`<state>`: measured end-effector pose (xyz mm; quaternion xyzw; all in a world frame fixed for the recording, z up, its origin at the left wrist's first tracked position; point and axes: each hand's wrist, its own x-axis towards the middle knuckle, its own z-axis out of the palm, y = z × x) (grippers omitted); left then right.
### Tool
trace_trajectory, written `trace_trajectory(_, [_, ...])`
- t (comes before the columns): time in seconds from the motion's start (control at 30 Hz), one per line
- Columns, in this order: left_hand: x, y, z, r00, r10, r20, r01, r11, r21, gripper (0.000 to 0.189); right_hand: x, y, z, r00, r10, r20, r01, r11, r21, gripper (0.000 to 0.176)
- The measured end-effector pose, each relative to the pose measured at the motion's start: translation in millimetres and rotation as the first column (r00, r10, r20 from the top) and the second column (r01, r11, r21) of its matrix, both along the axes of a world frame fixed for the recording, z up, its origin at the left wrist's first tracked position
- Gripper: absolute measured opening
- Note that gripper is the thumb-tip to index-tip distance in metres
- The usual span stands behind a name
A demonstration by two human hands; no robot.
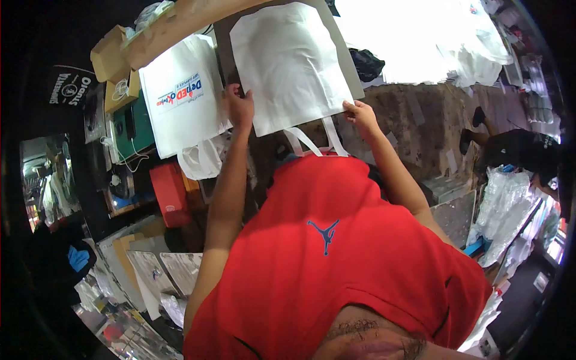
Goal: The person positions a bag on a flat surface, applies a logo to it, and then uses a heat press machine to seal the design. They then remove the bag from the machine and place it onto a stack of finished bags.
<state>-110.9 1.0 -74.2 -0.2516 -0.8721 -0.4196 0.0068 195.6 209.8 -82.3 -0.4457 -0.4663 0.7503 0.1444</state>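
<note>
A plain white tote bag (288, 63) lies flat on a grey board (225, 45), its two handles (315, 138) trailing toward me. My left hand (240, 108) grips the bag's near left corner. My right hand (358, 112) pinches the near right corner. To the left lies a second white tote bag (180, 96) printed with a red and blue logo. My red shirt (336, 252) fills the lower half of the view.
A stack of white bags (432, 42) lies brightly lit at the far right. Cardboard boxes (114, 60), a green device (135, 123) and a red box (170, 195) crowd the left. Another person (516, 150) crouches at the right beside plastic-wrapped packs (507, 207).
</note>
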Motion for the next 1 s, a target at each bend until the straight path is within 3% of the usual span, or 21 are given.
trace_trajectory(0.03, [11.9,12.1,10.4,0.972,-0.032,-0.235,0.027,0.999,-0.024,0.039,1.1,-0.6,3.6,0.999,0.035,0.008,-0.035,0.999,-0.014,0.024])
trace_trajectory(0.1, [36.3,42.6,21.2,0.859,-0.363,-0.361,0.357,0.93,-0.088,0.05,2.3,1.9,2.3,0.997,0.076,0.004,-0.076,0.997,-0.032,0.023])
trace_trajectory(0.17, [54.1,80.7,24.7,0.756,-0.589,-0.286,0.555,0.808,-0.198,0.065,2.3,-0.3,2.8,0.999,0.044,-0.017,-0.044,0.998,-0.035,0.023])
trace_trajectory(0.2, [62.9,96.9,28.6,0.753,-0.592,-0.288,0.558,0.806,-0.196,0.065,2.2,-1.2,4.0,0.999,0.015,-0.037,-0.016,0.999,-0.038,0.023])
trace_trajectory(0.27, [72.9,128.9,47.4,0.793,-0.603,-0.087,0.446,0.672,-0.591,0.089,5.9,1.6,2.9,0.997,0.058,-0.041,-0.058,0.998,-0.015,0.021])
trace_trajectory(0.3, [69.9,144.1,57.2,0.785,-0.612,-0.092,0.453,0.669,-0.589,0.089,7.6,3.8,3.2,0.997,0.073,-0.031,-0.073,0.997,0.02,0.021])
trace_trajectory(0.37, [64.7,172.6,64.5,0.826,-0.555,0.101,0.431,0.507,-0.746,0.123,7.9,0.7,11.3,0.998,0.057,-0.012,-0.057,0.998,0.03,0.021])
trace_trajectory(0.4, [61.5,180.7,67.1,0.817,-0.567,0.102,0.44,0.5,-0.746,0.123,7.6,2.0,10.1,0.999,0.042,-0.012,-0.041,0.999,0.029,0.021])
trace_trajectory(0.5, [48.8,198.5,75.8,0.785,-0.592,0.179,0.475,0.392,-0.788,0.148,11.5,6.7,8.2,0.994,0.106,0.032,-0.106,0.994,0.011,0.018])
trace_trajectory(0.6, [52.2,207.0,85.1,0.784,-0.577,0.228,0.479,0.329,-0.814,0.152,31.4,50.5,17.6,0.846,0.514,0.142,-0.519,0.855,-0.002,0.02])
trace_trajectory(0.63, [53.0,208.9,87.1,0.786,-0.568,0.243,0.485,0.322,-0.813,0.157,38.7,72.8,29.8,0.804,0.579,0.136,-0.583,0.812,-0.011,0.019])
trace_trajectory(0.67, [53.5,209.4,87.1,0.784,-0.571,0.245,0.485,0.317,-0.815,0.157,42.8,98.4,42.2,0.804,0.544,0.24,-0.581,0.805,0.12,0.016])
trace_trajectory(0.7, [54.1,208.8,86.8,0.784,-0.571,0.244,0.487,0.321,-0.812,0.157,43.0,125.1,48.1,0.887,0.402,0.228,-0.428,0.9,0.078,0.015])
trace_trajectory(0.73, [53.9,209.2,86.7,0.784,-0.571,0.243,0.488,0.326,-0.81,0.158,40.1,153.4,43.9,0.958,0.236,0.164,-0.264,0.948,0.176,0.014])
trace_trajectory(0.77, [52.9,209.8,82.2,0.786,-0.572,0.236,0.487,0.336,-0.806,0.159,29.4,183.7,36.3,0.96,0.136,0.243,-0.21,0.928,0.308,0.019])
trace_trajectory(0.8, [52.9,209.5,79.0,0.789,-0.567,0.236,0.483,0.336,-0.809,0.159,10.8,203.4,52.7,0.887,0.009,0.461,-0.246,0.855,0.456,0.023])
trace_trajectory(0.87, [53.9,205.4,75.8,0.779,-0.599,0.187,0.485,0.386,-0.785,0.151,-19.3,255.4,27.4,0.827,-0.042,0.561,-0.429,0.598,0.677,0.022])
trace_trajectory(0.93, [60.5,194.5,63.7,0.792,-0.583,0.179,0.488,0.429,-0.76,0.143,-50.1,307.3,-13.9,0.799,-0.038,0.6,-0.471,0.58,0.665,0.026])
trace_trajectory(1.0, [77.9,178.8,65.3,0.809,-0.56,0.176,0.488,0.473,-0.734,0.135,-73.7,335.6,-37.2,0.731,-0.152,0.665,-0.586,0.358,0.727,0.038])
